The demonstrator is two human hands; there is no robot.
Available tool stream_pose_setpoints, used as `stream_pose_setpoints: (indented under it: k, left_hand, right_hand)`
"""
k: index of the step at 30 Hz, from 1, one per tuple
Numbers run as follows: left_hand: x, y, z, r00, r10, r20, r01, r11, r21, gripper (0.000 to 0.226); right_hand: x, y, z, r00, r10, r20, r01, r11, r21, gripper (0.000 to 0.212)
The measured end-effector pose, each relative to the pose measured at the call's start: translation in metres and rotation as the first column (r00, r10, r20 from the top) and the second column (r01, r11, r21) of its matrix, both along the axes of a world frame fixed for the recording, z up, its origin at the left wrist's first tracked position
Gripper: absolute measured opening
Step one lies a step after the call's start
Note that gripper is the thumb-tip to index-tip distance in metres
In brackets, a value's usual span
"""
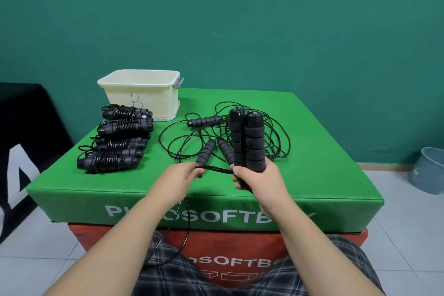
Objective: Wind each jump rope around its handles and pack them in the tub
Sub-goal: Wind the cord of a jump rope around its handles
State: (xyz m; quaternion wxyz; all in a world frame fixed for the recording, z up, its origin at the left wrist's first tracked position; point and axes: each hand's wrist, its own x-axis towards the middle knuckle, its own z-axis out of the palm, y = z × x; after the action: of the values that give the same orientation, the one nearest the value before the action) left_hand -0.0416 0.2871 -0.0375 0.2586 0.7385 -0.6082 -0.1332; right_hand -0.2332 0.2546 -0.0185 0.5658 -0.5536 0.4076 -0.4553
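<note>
At centre frame, my right hand (pixel 258 175) clamps a pair of foam handles (pixel 247 139) upright while my left hand (pixel 186 172) pinches their black cord (pixel 217 170) taut — first wrap next, I judge — cream tub (pixel 139 94) waiting upper left.

Wound ropes (pixel 115 142) before tub (pixel 139 96); loose tangle (pixel 225 137) alongside.

green foam box (pixel 312 151) | red box (pixel 240 262) | blue bucket (pixel 427 170)
</note>
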Motion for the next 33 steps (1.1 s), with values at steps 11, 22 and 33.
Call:
stream_pose_setpoints:
  k: [11,22,33]
  left_hand:
    - [0.043,-0.018,0.035,0.991,0.132,-0.017,-0.133,0.988,-0.075,0.026]
    - [0.018,-0.011,0.076,0.971,0.24,-0.005,-0.229,0.917,-0.328,0.027]
    - [-0.049,0.015,0.123,0.999,0.042,0.002,-0.036,0.881,-0.472,0.014]
  right_hand:
    - [-0.016,-0.004,0.002,0.908,0.047,-0.417,-0.171,0.949,-0.265,0.019]
    - [-0.015,-0.002,0.032,0.65,-0.109,-0.752,-0.413,0.78,-0.47,0.036]
    - [0.007,0.003,0.051,0.301,-0.45,-0.841,-0.41,0.735,-0.54,0.042]
